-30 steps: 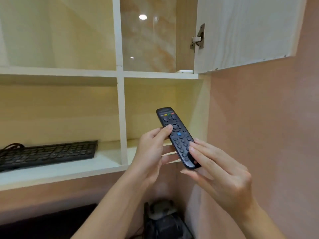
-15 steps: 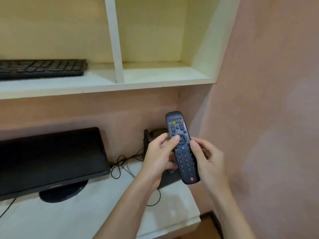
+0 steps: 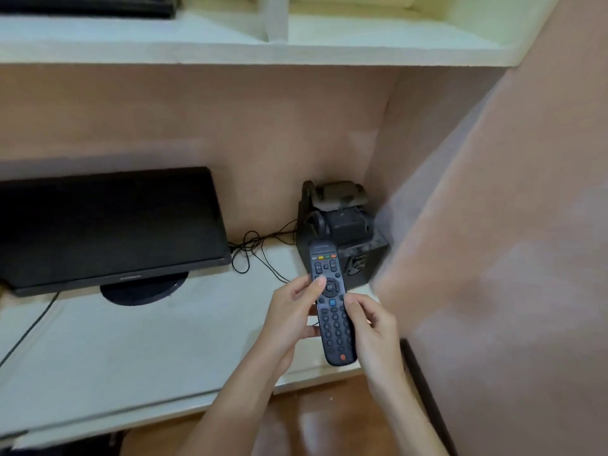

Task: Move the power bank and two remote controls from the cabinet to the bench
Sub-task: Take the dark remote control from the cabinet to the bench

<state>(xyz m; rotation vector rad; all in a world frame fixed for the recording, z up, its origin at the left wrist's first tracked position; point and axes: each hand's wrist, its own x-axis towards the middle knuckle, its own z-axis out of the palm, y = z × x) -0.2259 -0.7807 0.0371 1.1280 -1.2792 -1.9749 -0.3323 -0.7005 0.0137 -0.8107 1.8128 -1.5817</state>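
Observation:
A black remote control (image 3: 332, 311) with coloured buttons near its top is held upright above the right end of the white bench (image 3: 138, 350). My left hand (image 3: 292, 319) grips its left edge, thumb on the buttons. My right hand (image 3: 371, 327) grips its right edge lower down. The cabinet shelf (image 3: 230, 47) runs along the top of the view. No power bank and no second remote show.
A black monitor (image 3: 105, 225) stands on the bench at the left, cables (image 3: 260, 255) trailing behind it. A dark dusty device (image 3: 342, 222) sits in the back right corner. A keyboard (image 3: 88, 4) lies on the cabinet shelf. A pink wall (image 3: 500, 258) closes the right side.
Both hands have carried the remote down from the cabinet shelf to just above the bench. The view has tilted down, so the shelf is now at the top.

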